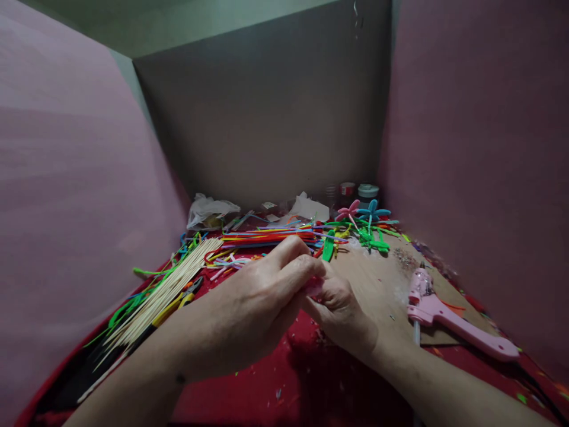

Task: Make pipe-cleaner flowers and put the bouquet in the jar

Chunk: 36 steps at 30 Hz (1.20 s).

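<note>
Over the red cloth, my left hand [271, 296] and my right hand [340, 305] meet at the centre, fingers closed together. Between them shows a small pink piece [315, 287]; the fingers cover most of it, so its kind is unclear. Just beyond the hands lies a bundle of coloured pipe cleaners [267, 237], mostly red. A green leaf shape [328, 246] is close behind my fingers. Further right, a pink flower [349, 210] and a blue flower [373, 212], both of fuzzy pipe cleaner, lie beside green pieces [373, 240].
A pink glue gun [462, 332] rests at the right on a brown board [368, 276]. Wooden sticks [164, 290] and yellow-handled pliers [178, 302] lie left. A white plastic bag [208, 209] and a lidded jar [368, 193] stand at the back. Pink side panels flank the table.
</note>
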Motion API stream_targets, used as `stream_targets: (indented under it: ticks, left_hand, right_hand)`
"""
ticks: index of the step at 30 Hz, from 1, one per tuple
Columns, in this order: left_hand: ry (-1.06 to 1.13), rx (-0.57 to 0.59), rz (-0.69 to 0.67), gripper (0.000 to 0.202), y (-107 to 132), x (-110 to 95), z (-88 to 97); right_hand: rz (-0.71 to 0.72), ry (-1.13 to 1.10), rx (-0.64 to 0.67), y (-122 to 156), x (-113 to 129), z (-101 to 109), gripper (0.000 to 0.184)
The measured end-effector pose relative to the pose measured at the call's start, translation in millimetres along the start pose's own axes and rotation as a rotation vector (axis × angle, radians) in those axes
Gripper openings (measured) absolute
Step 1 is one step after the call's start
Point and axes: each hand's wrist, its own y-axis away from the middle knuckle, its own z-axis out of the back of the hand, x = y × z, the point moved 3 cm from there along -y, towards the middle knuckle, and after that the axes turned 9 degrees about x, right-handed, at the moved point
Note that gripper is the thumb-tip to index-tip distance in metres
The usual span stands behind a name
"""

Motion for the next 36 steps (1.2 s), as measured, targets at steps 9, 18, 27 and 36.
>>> stream_targets:
  ticks: [9, 18, 27, 36]
  left_hand:
    - [0.013, -0.023, -0.003, 0.018, 0.8, -1.4, -0.4]
    - [0.026, -0.14, 0.05, 0.024, -4.4, 1.8, -0.6]
    - [0.278, -0.215, 0.14, 0.031, -5.8, 20.3, -0.5]
    - [0.378, -0.236, 0.396, 0.026, -9.2, 55.4, -52.7]
  right_hand:
    - [-0.001, 0.049, -0.008, 1.5, -4.1, -1.2, 0.019]
    - [-0.034, 0.016, -0.008, -1.2, -6.3, -0.9, 0.023]
    - [-0.24, -0.471, -0.045, -3.5, -15.9, -1.0, 0.018]
    - [-0.584, -1.058, -0.28, -7.2, -27.9, -1.8, 0.01]
